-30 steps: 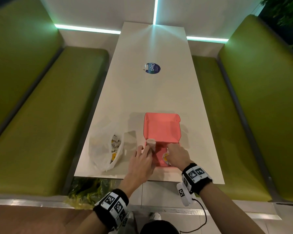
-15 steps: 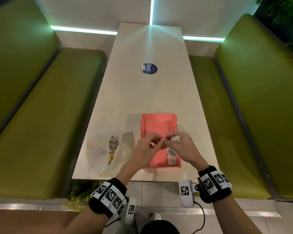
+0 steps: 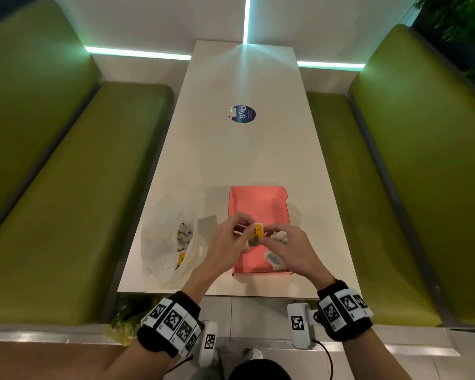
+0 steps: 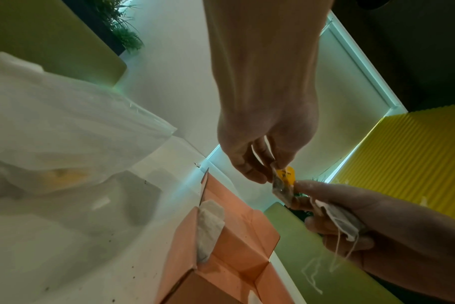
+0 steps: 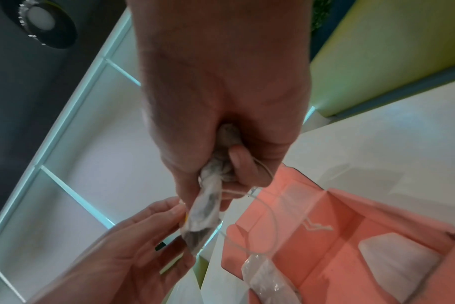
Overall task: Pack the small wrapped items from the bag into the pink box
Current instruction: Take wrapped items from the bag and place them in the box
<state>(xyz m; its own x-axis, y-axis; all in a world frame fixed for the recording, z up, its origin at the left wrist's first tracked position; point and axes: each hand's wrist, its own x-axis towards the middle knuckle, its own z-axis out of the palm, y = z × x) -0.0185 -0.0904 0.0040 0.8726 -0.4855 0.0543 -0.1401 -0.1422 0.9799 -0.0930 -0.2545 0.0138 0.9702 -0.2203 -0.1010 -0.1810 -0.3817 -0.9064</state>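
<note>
Booth w/ green benches [image 3: 74, 171] either side of a long white counter [image 3: 244, 149]; lit teal strips on the far wall. A round blue sticker [image 3: 243, 114] sits mid-counter, far from the person.

Pink box [image 3: 258, 204] lies open at the near end of the counter, lid flap toward the far side. Inside, at its near-right corner, one clear-wrapped item [image 3: 273, 257] already lies. Left wrist view shows another white packet [image 4: 209, 222] leaning on a box wall.

White plastic bag [image 3: 159, 242] is just left of the box, mouth open twd the box, w/ several white and yellow wrapped items [image 3: 183, 239] inside.

Both hands are raised over the box, close together. Left hand [image 3: 228, 242] pinches a small yellow-tagged wrapped item [image 3: 257, 233] btwn thumb and fingertips. Right hand [image 3: 291, 250] pinches the same item's other edge w/ thumb and forefinger, and its remaining fingers curl round a crumpled white packet [image 3: 279, 237] w/ loose string [image 5: 262, 205] hanging down twd the box.
</note>
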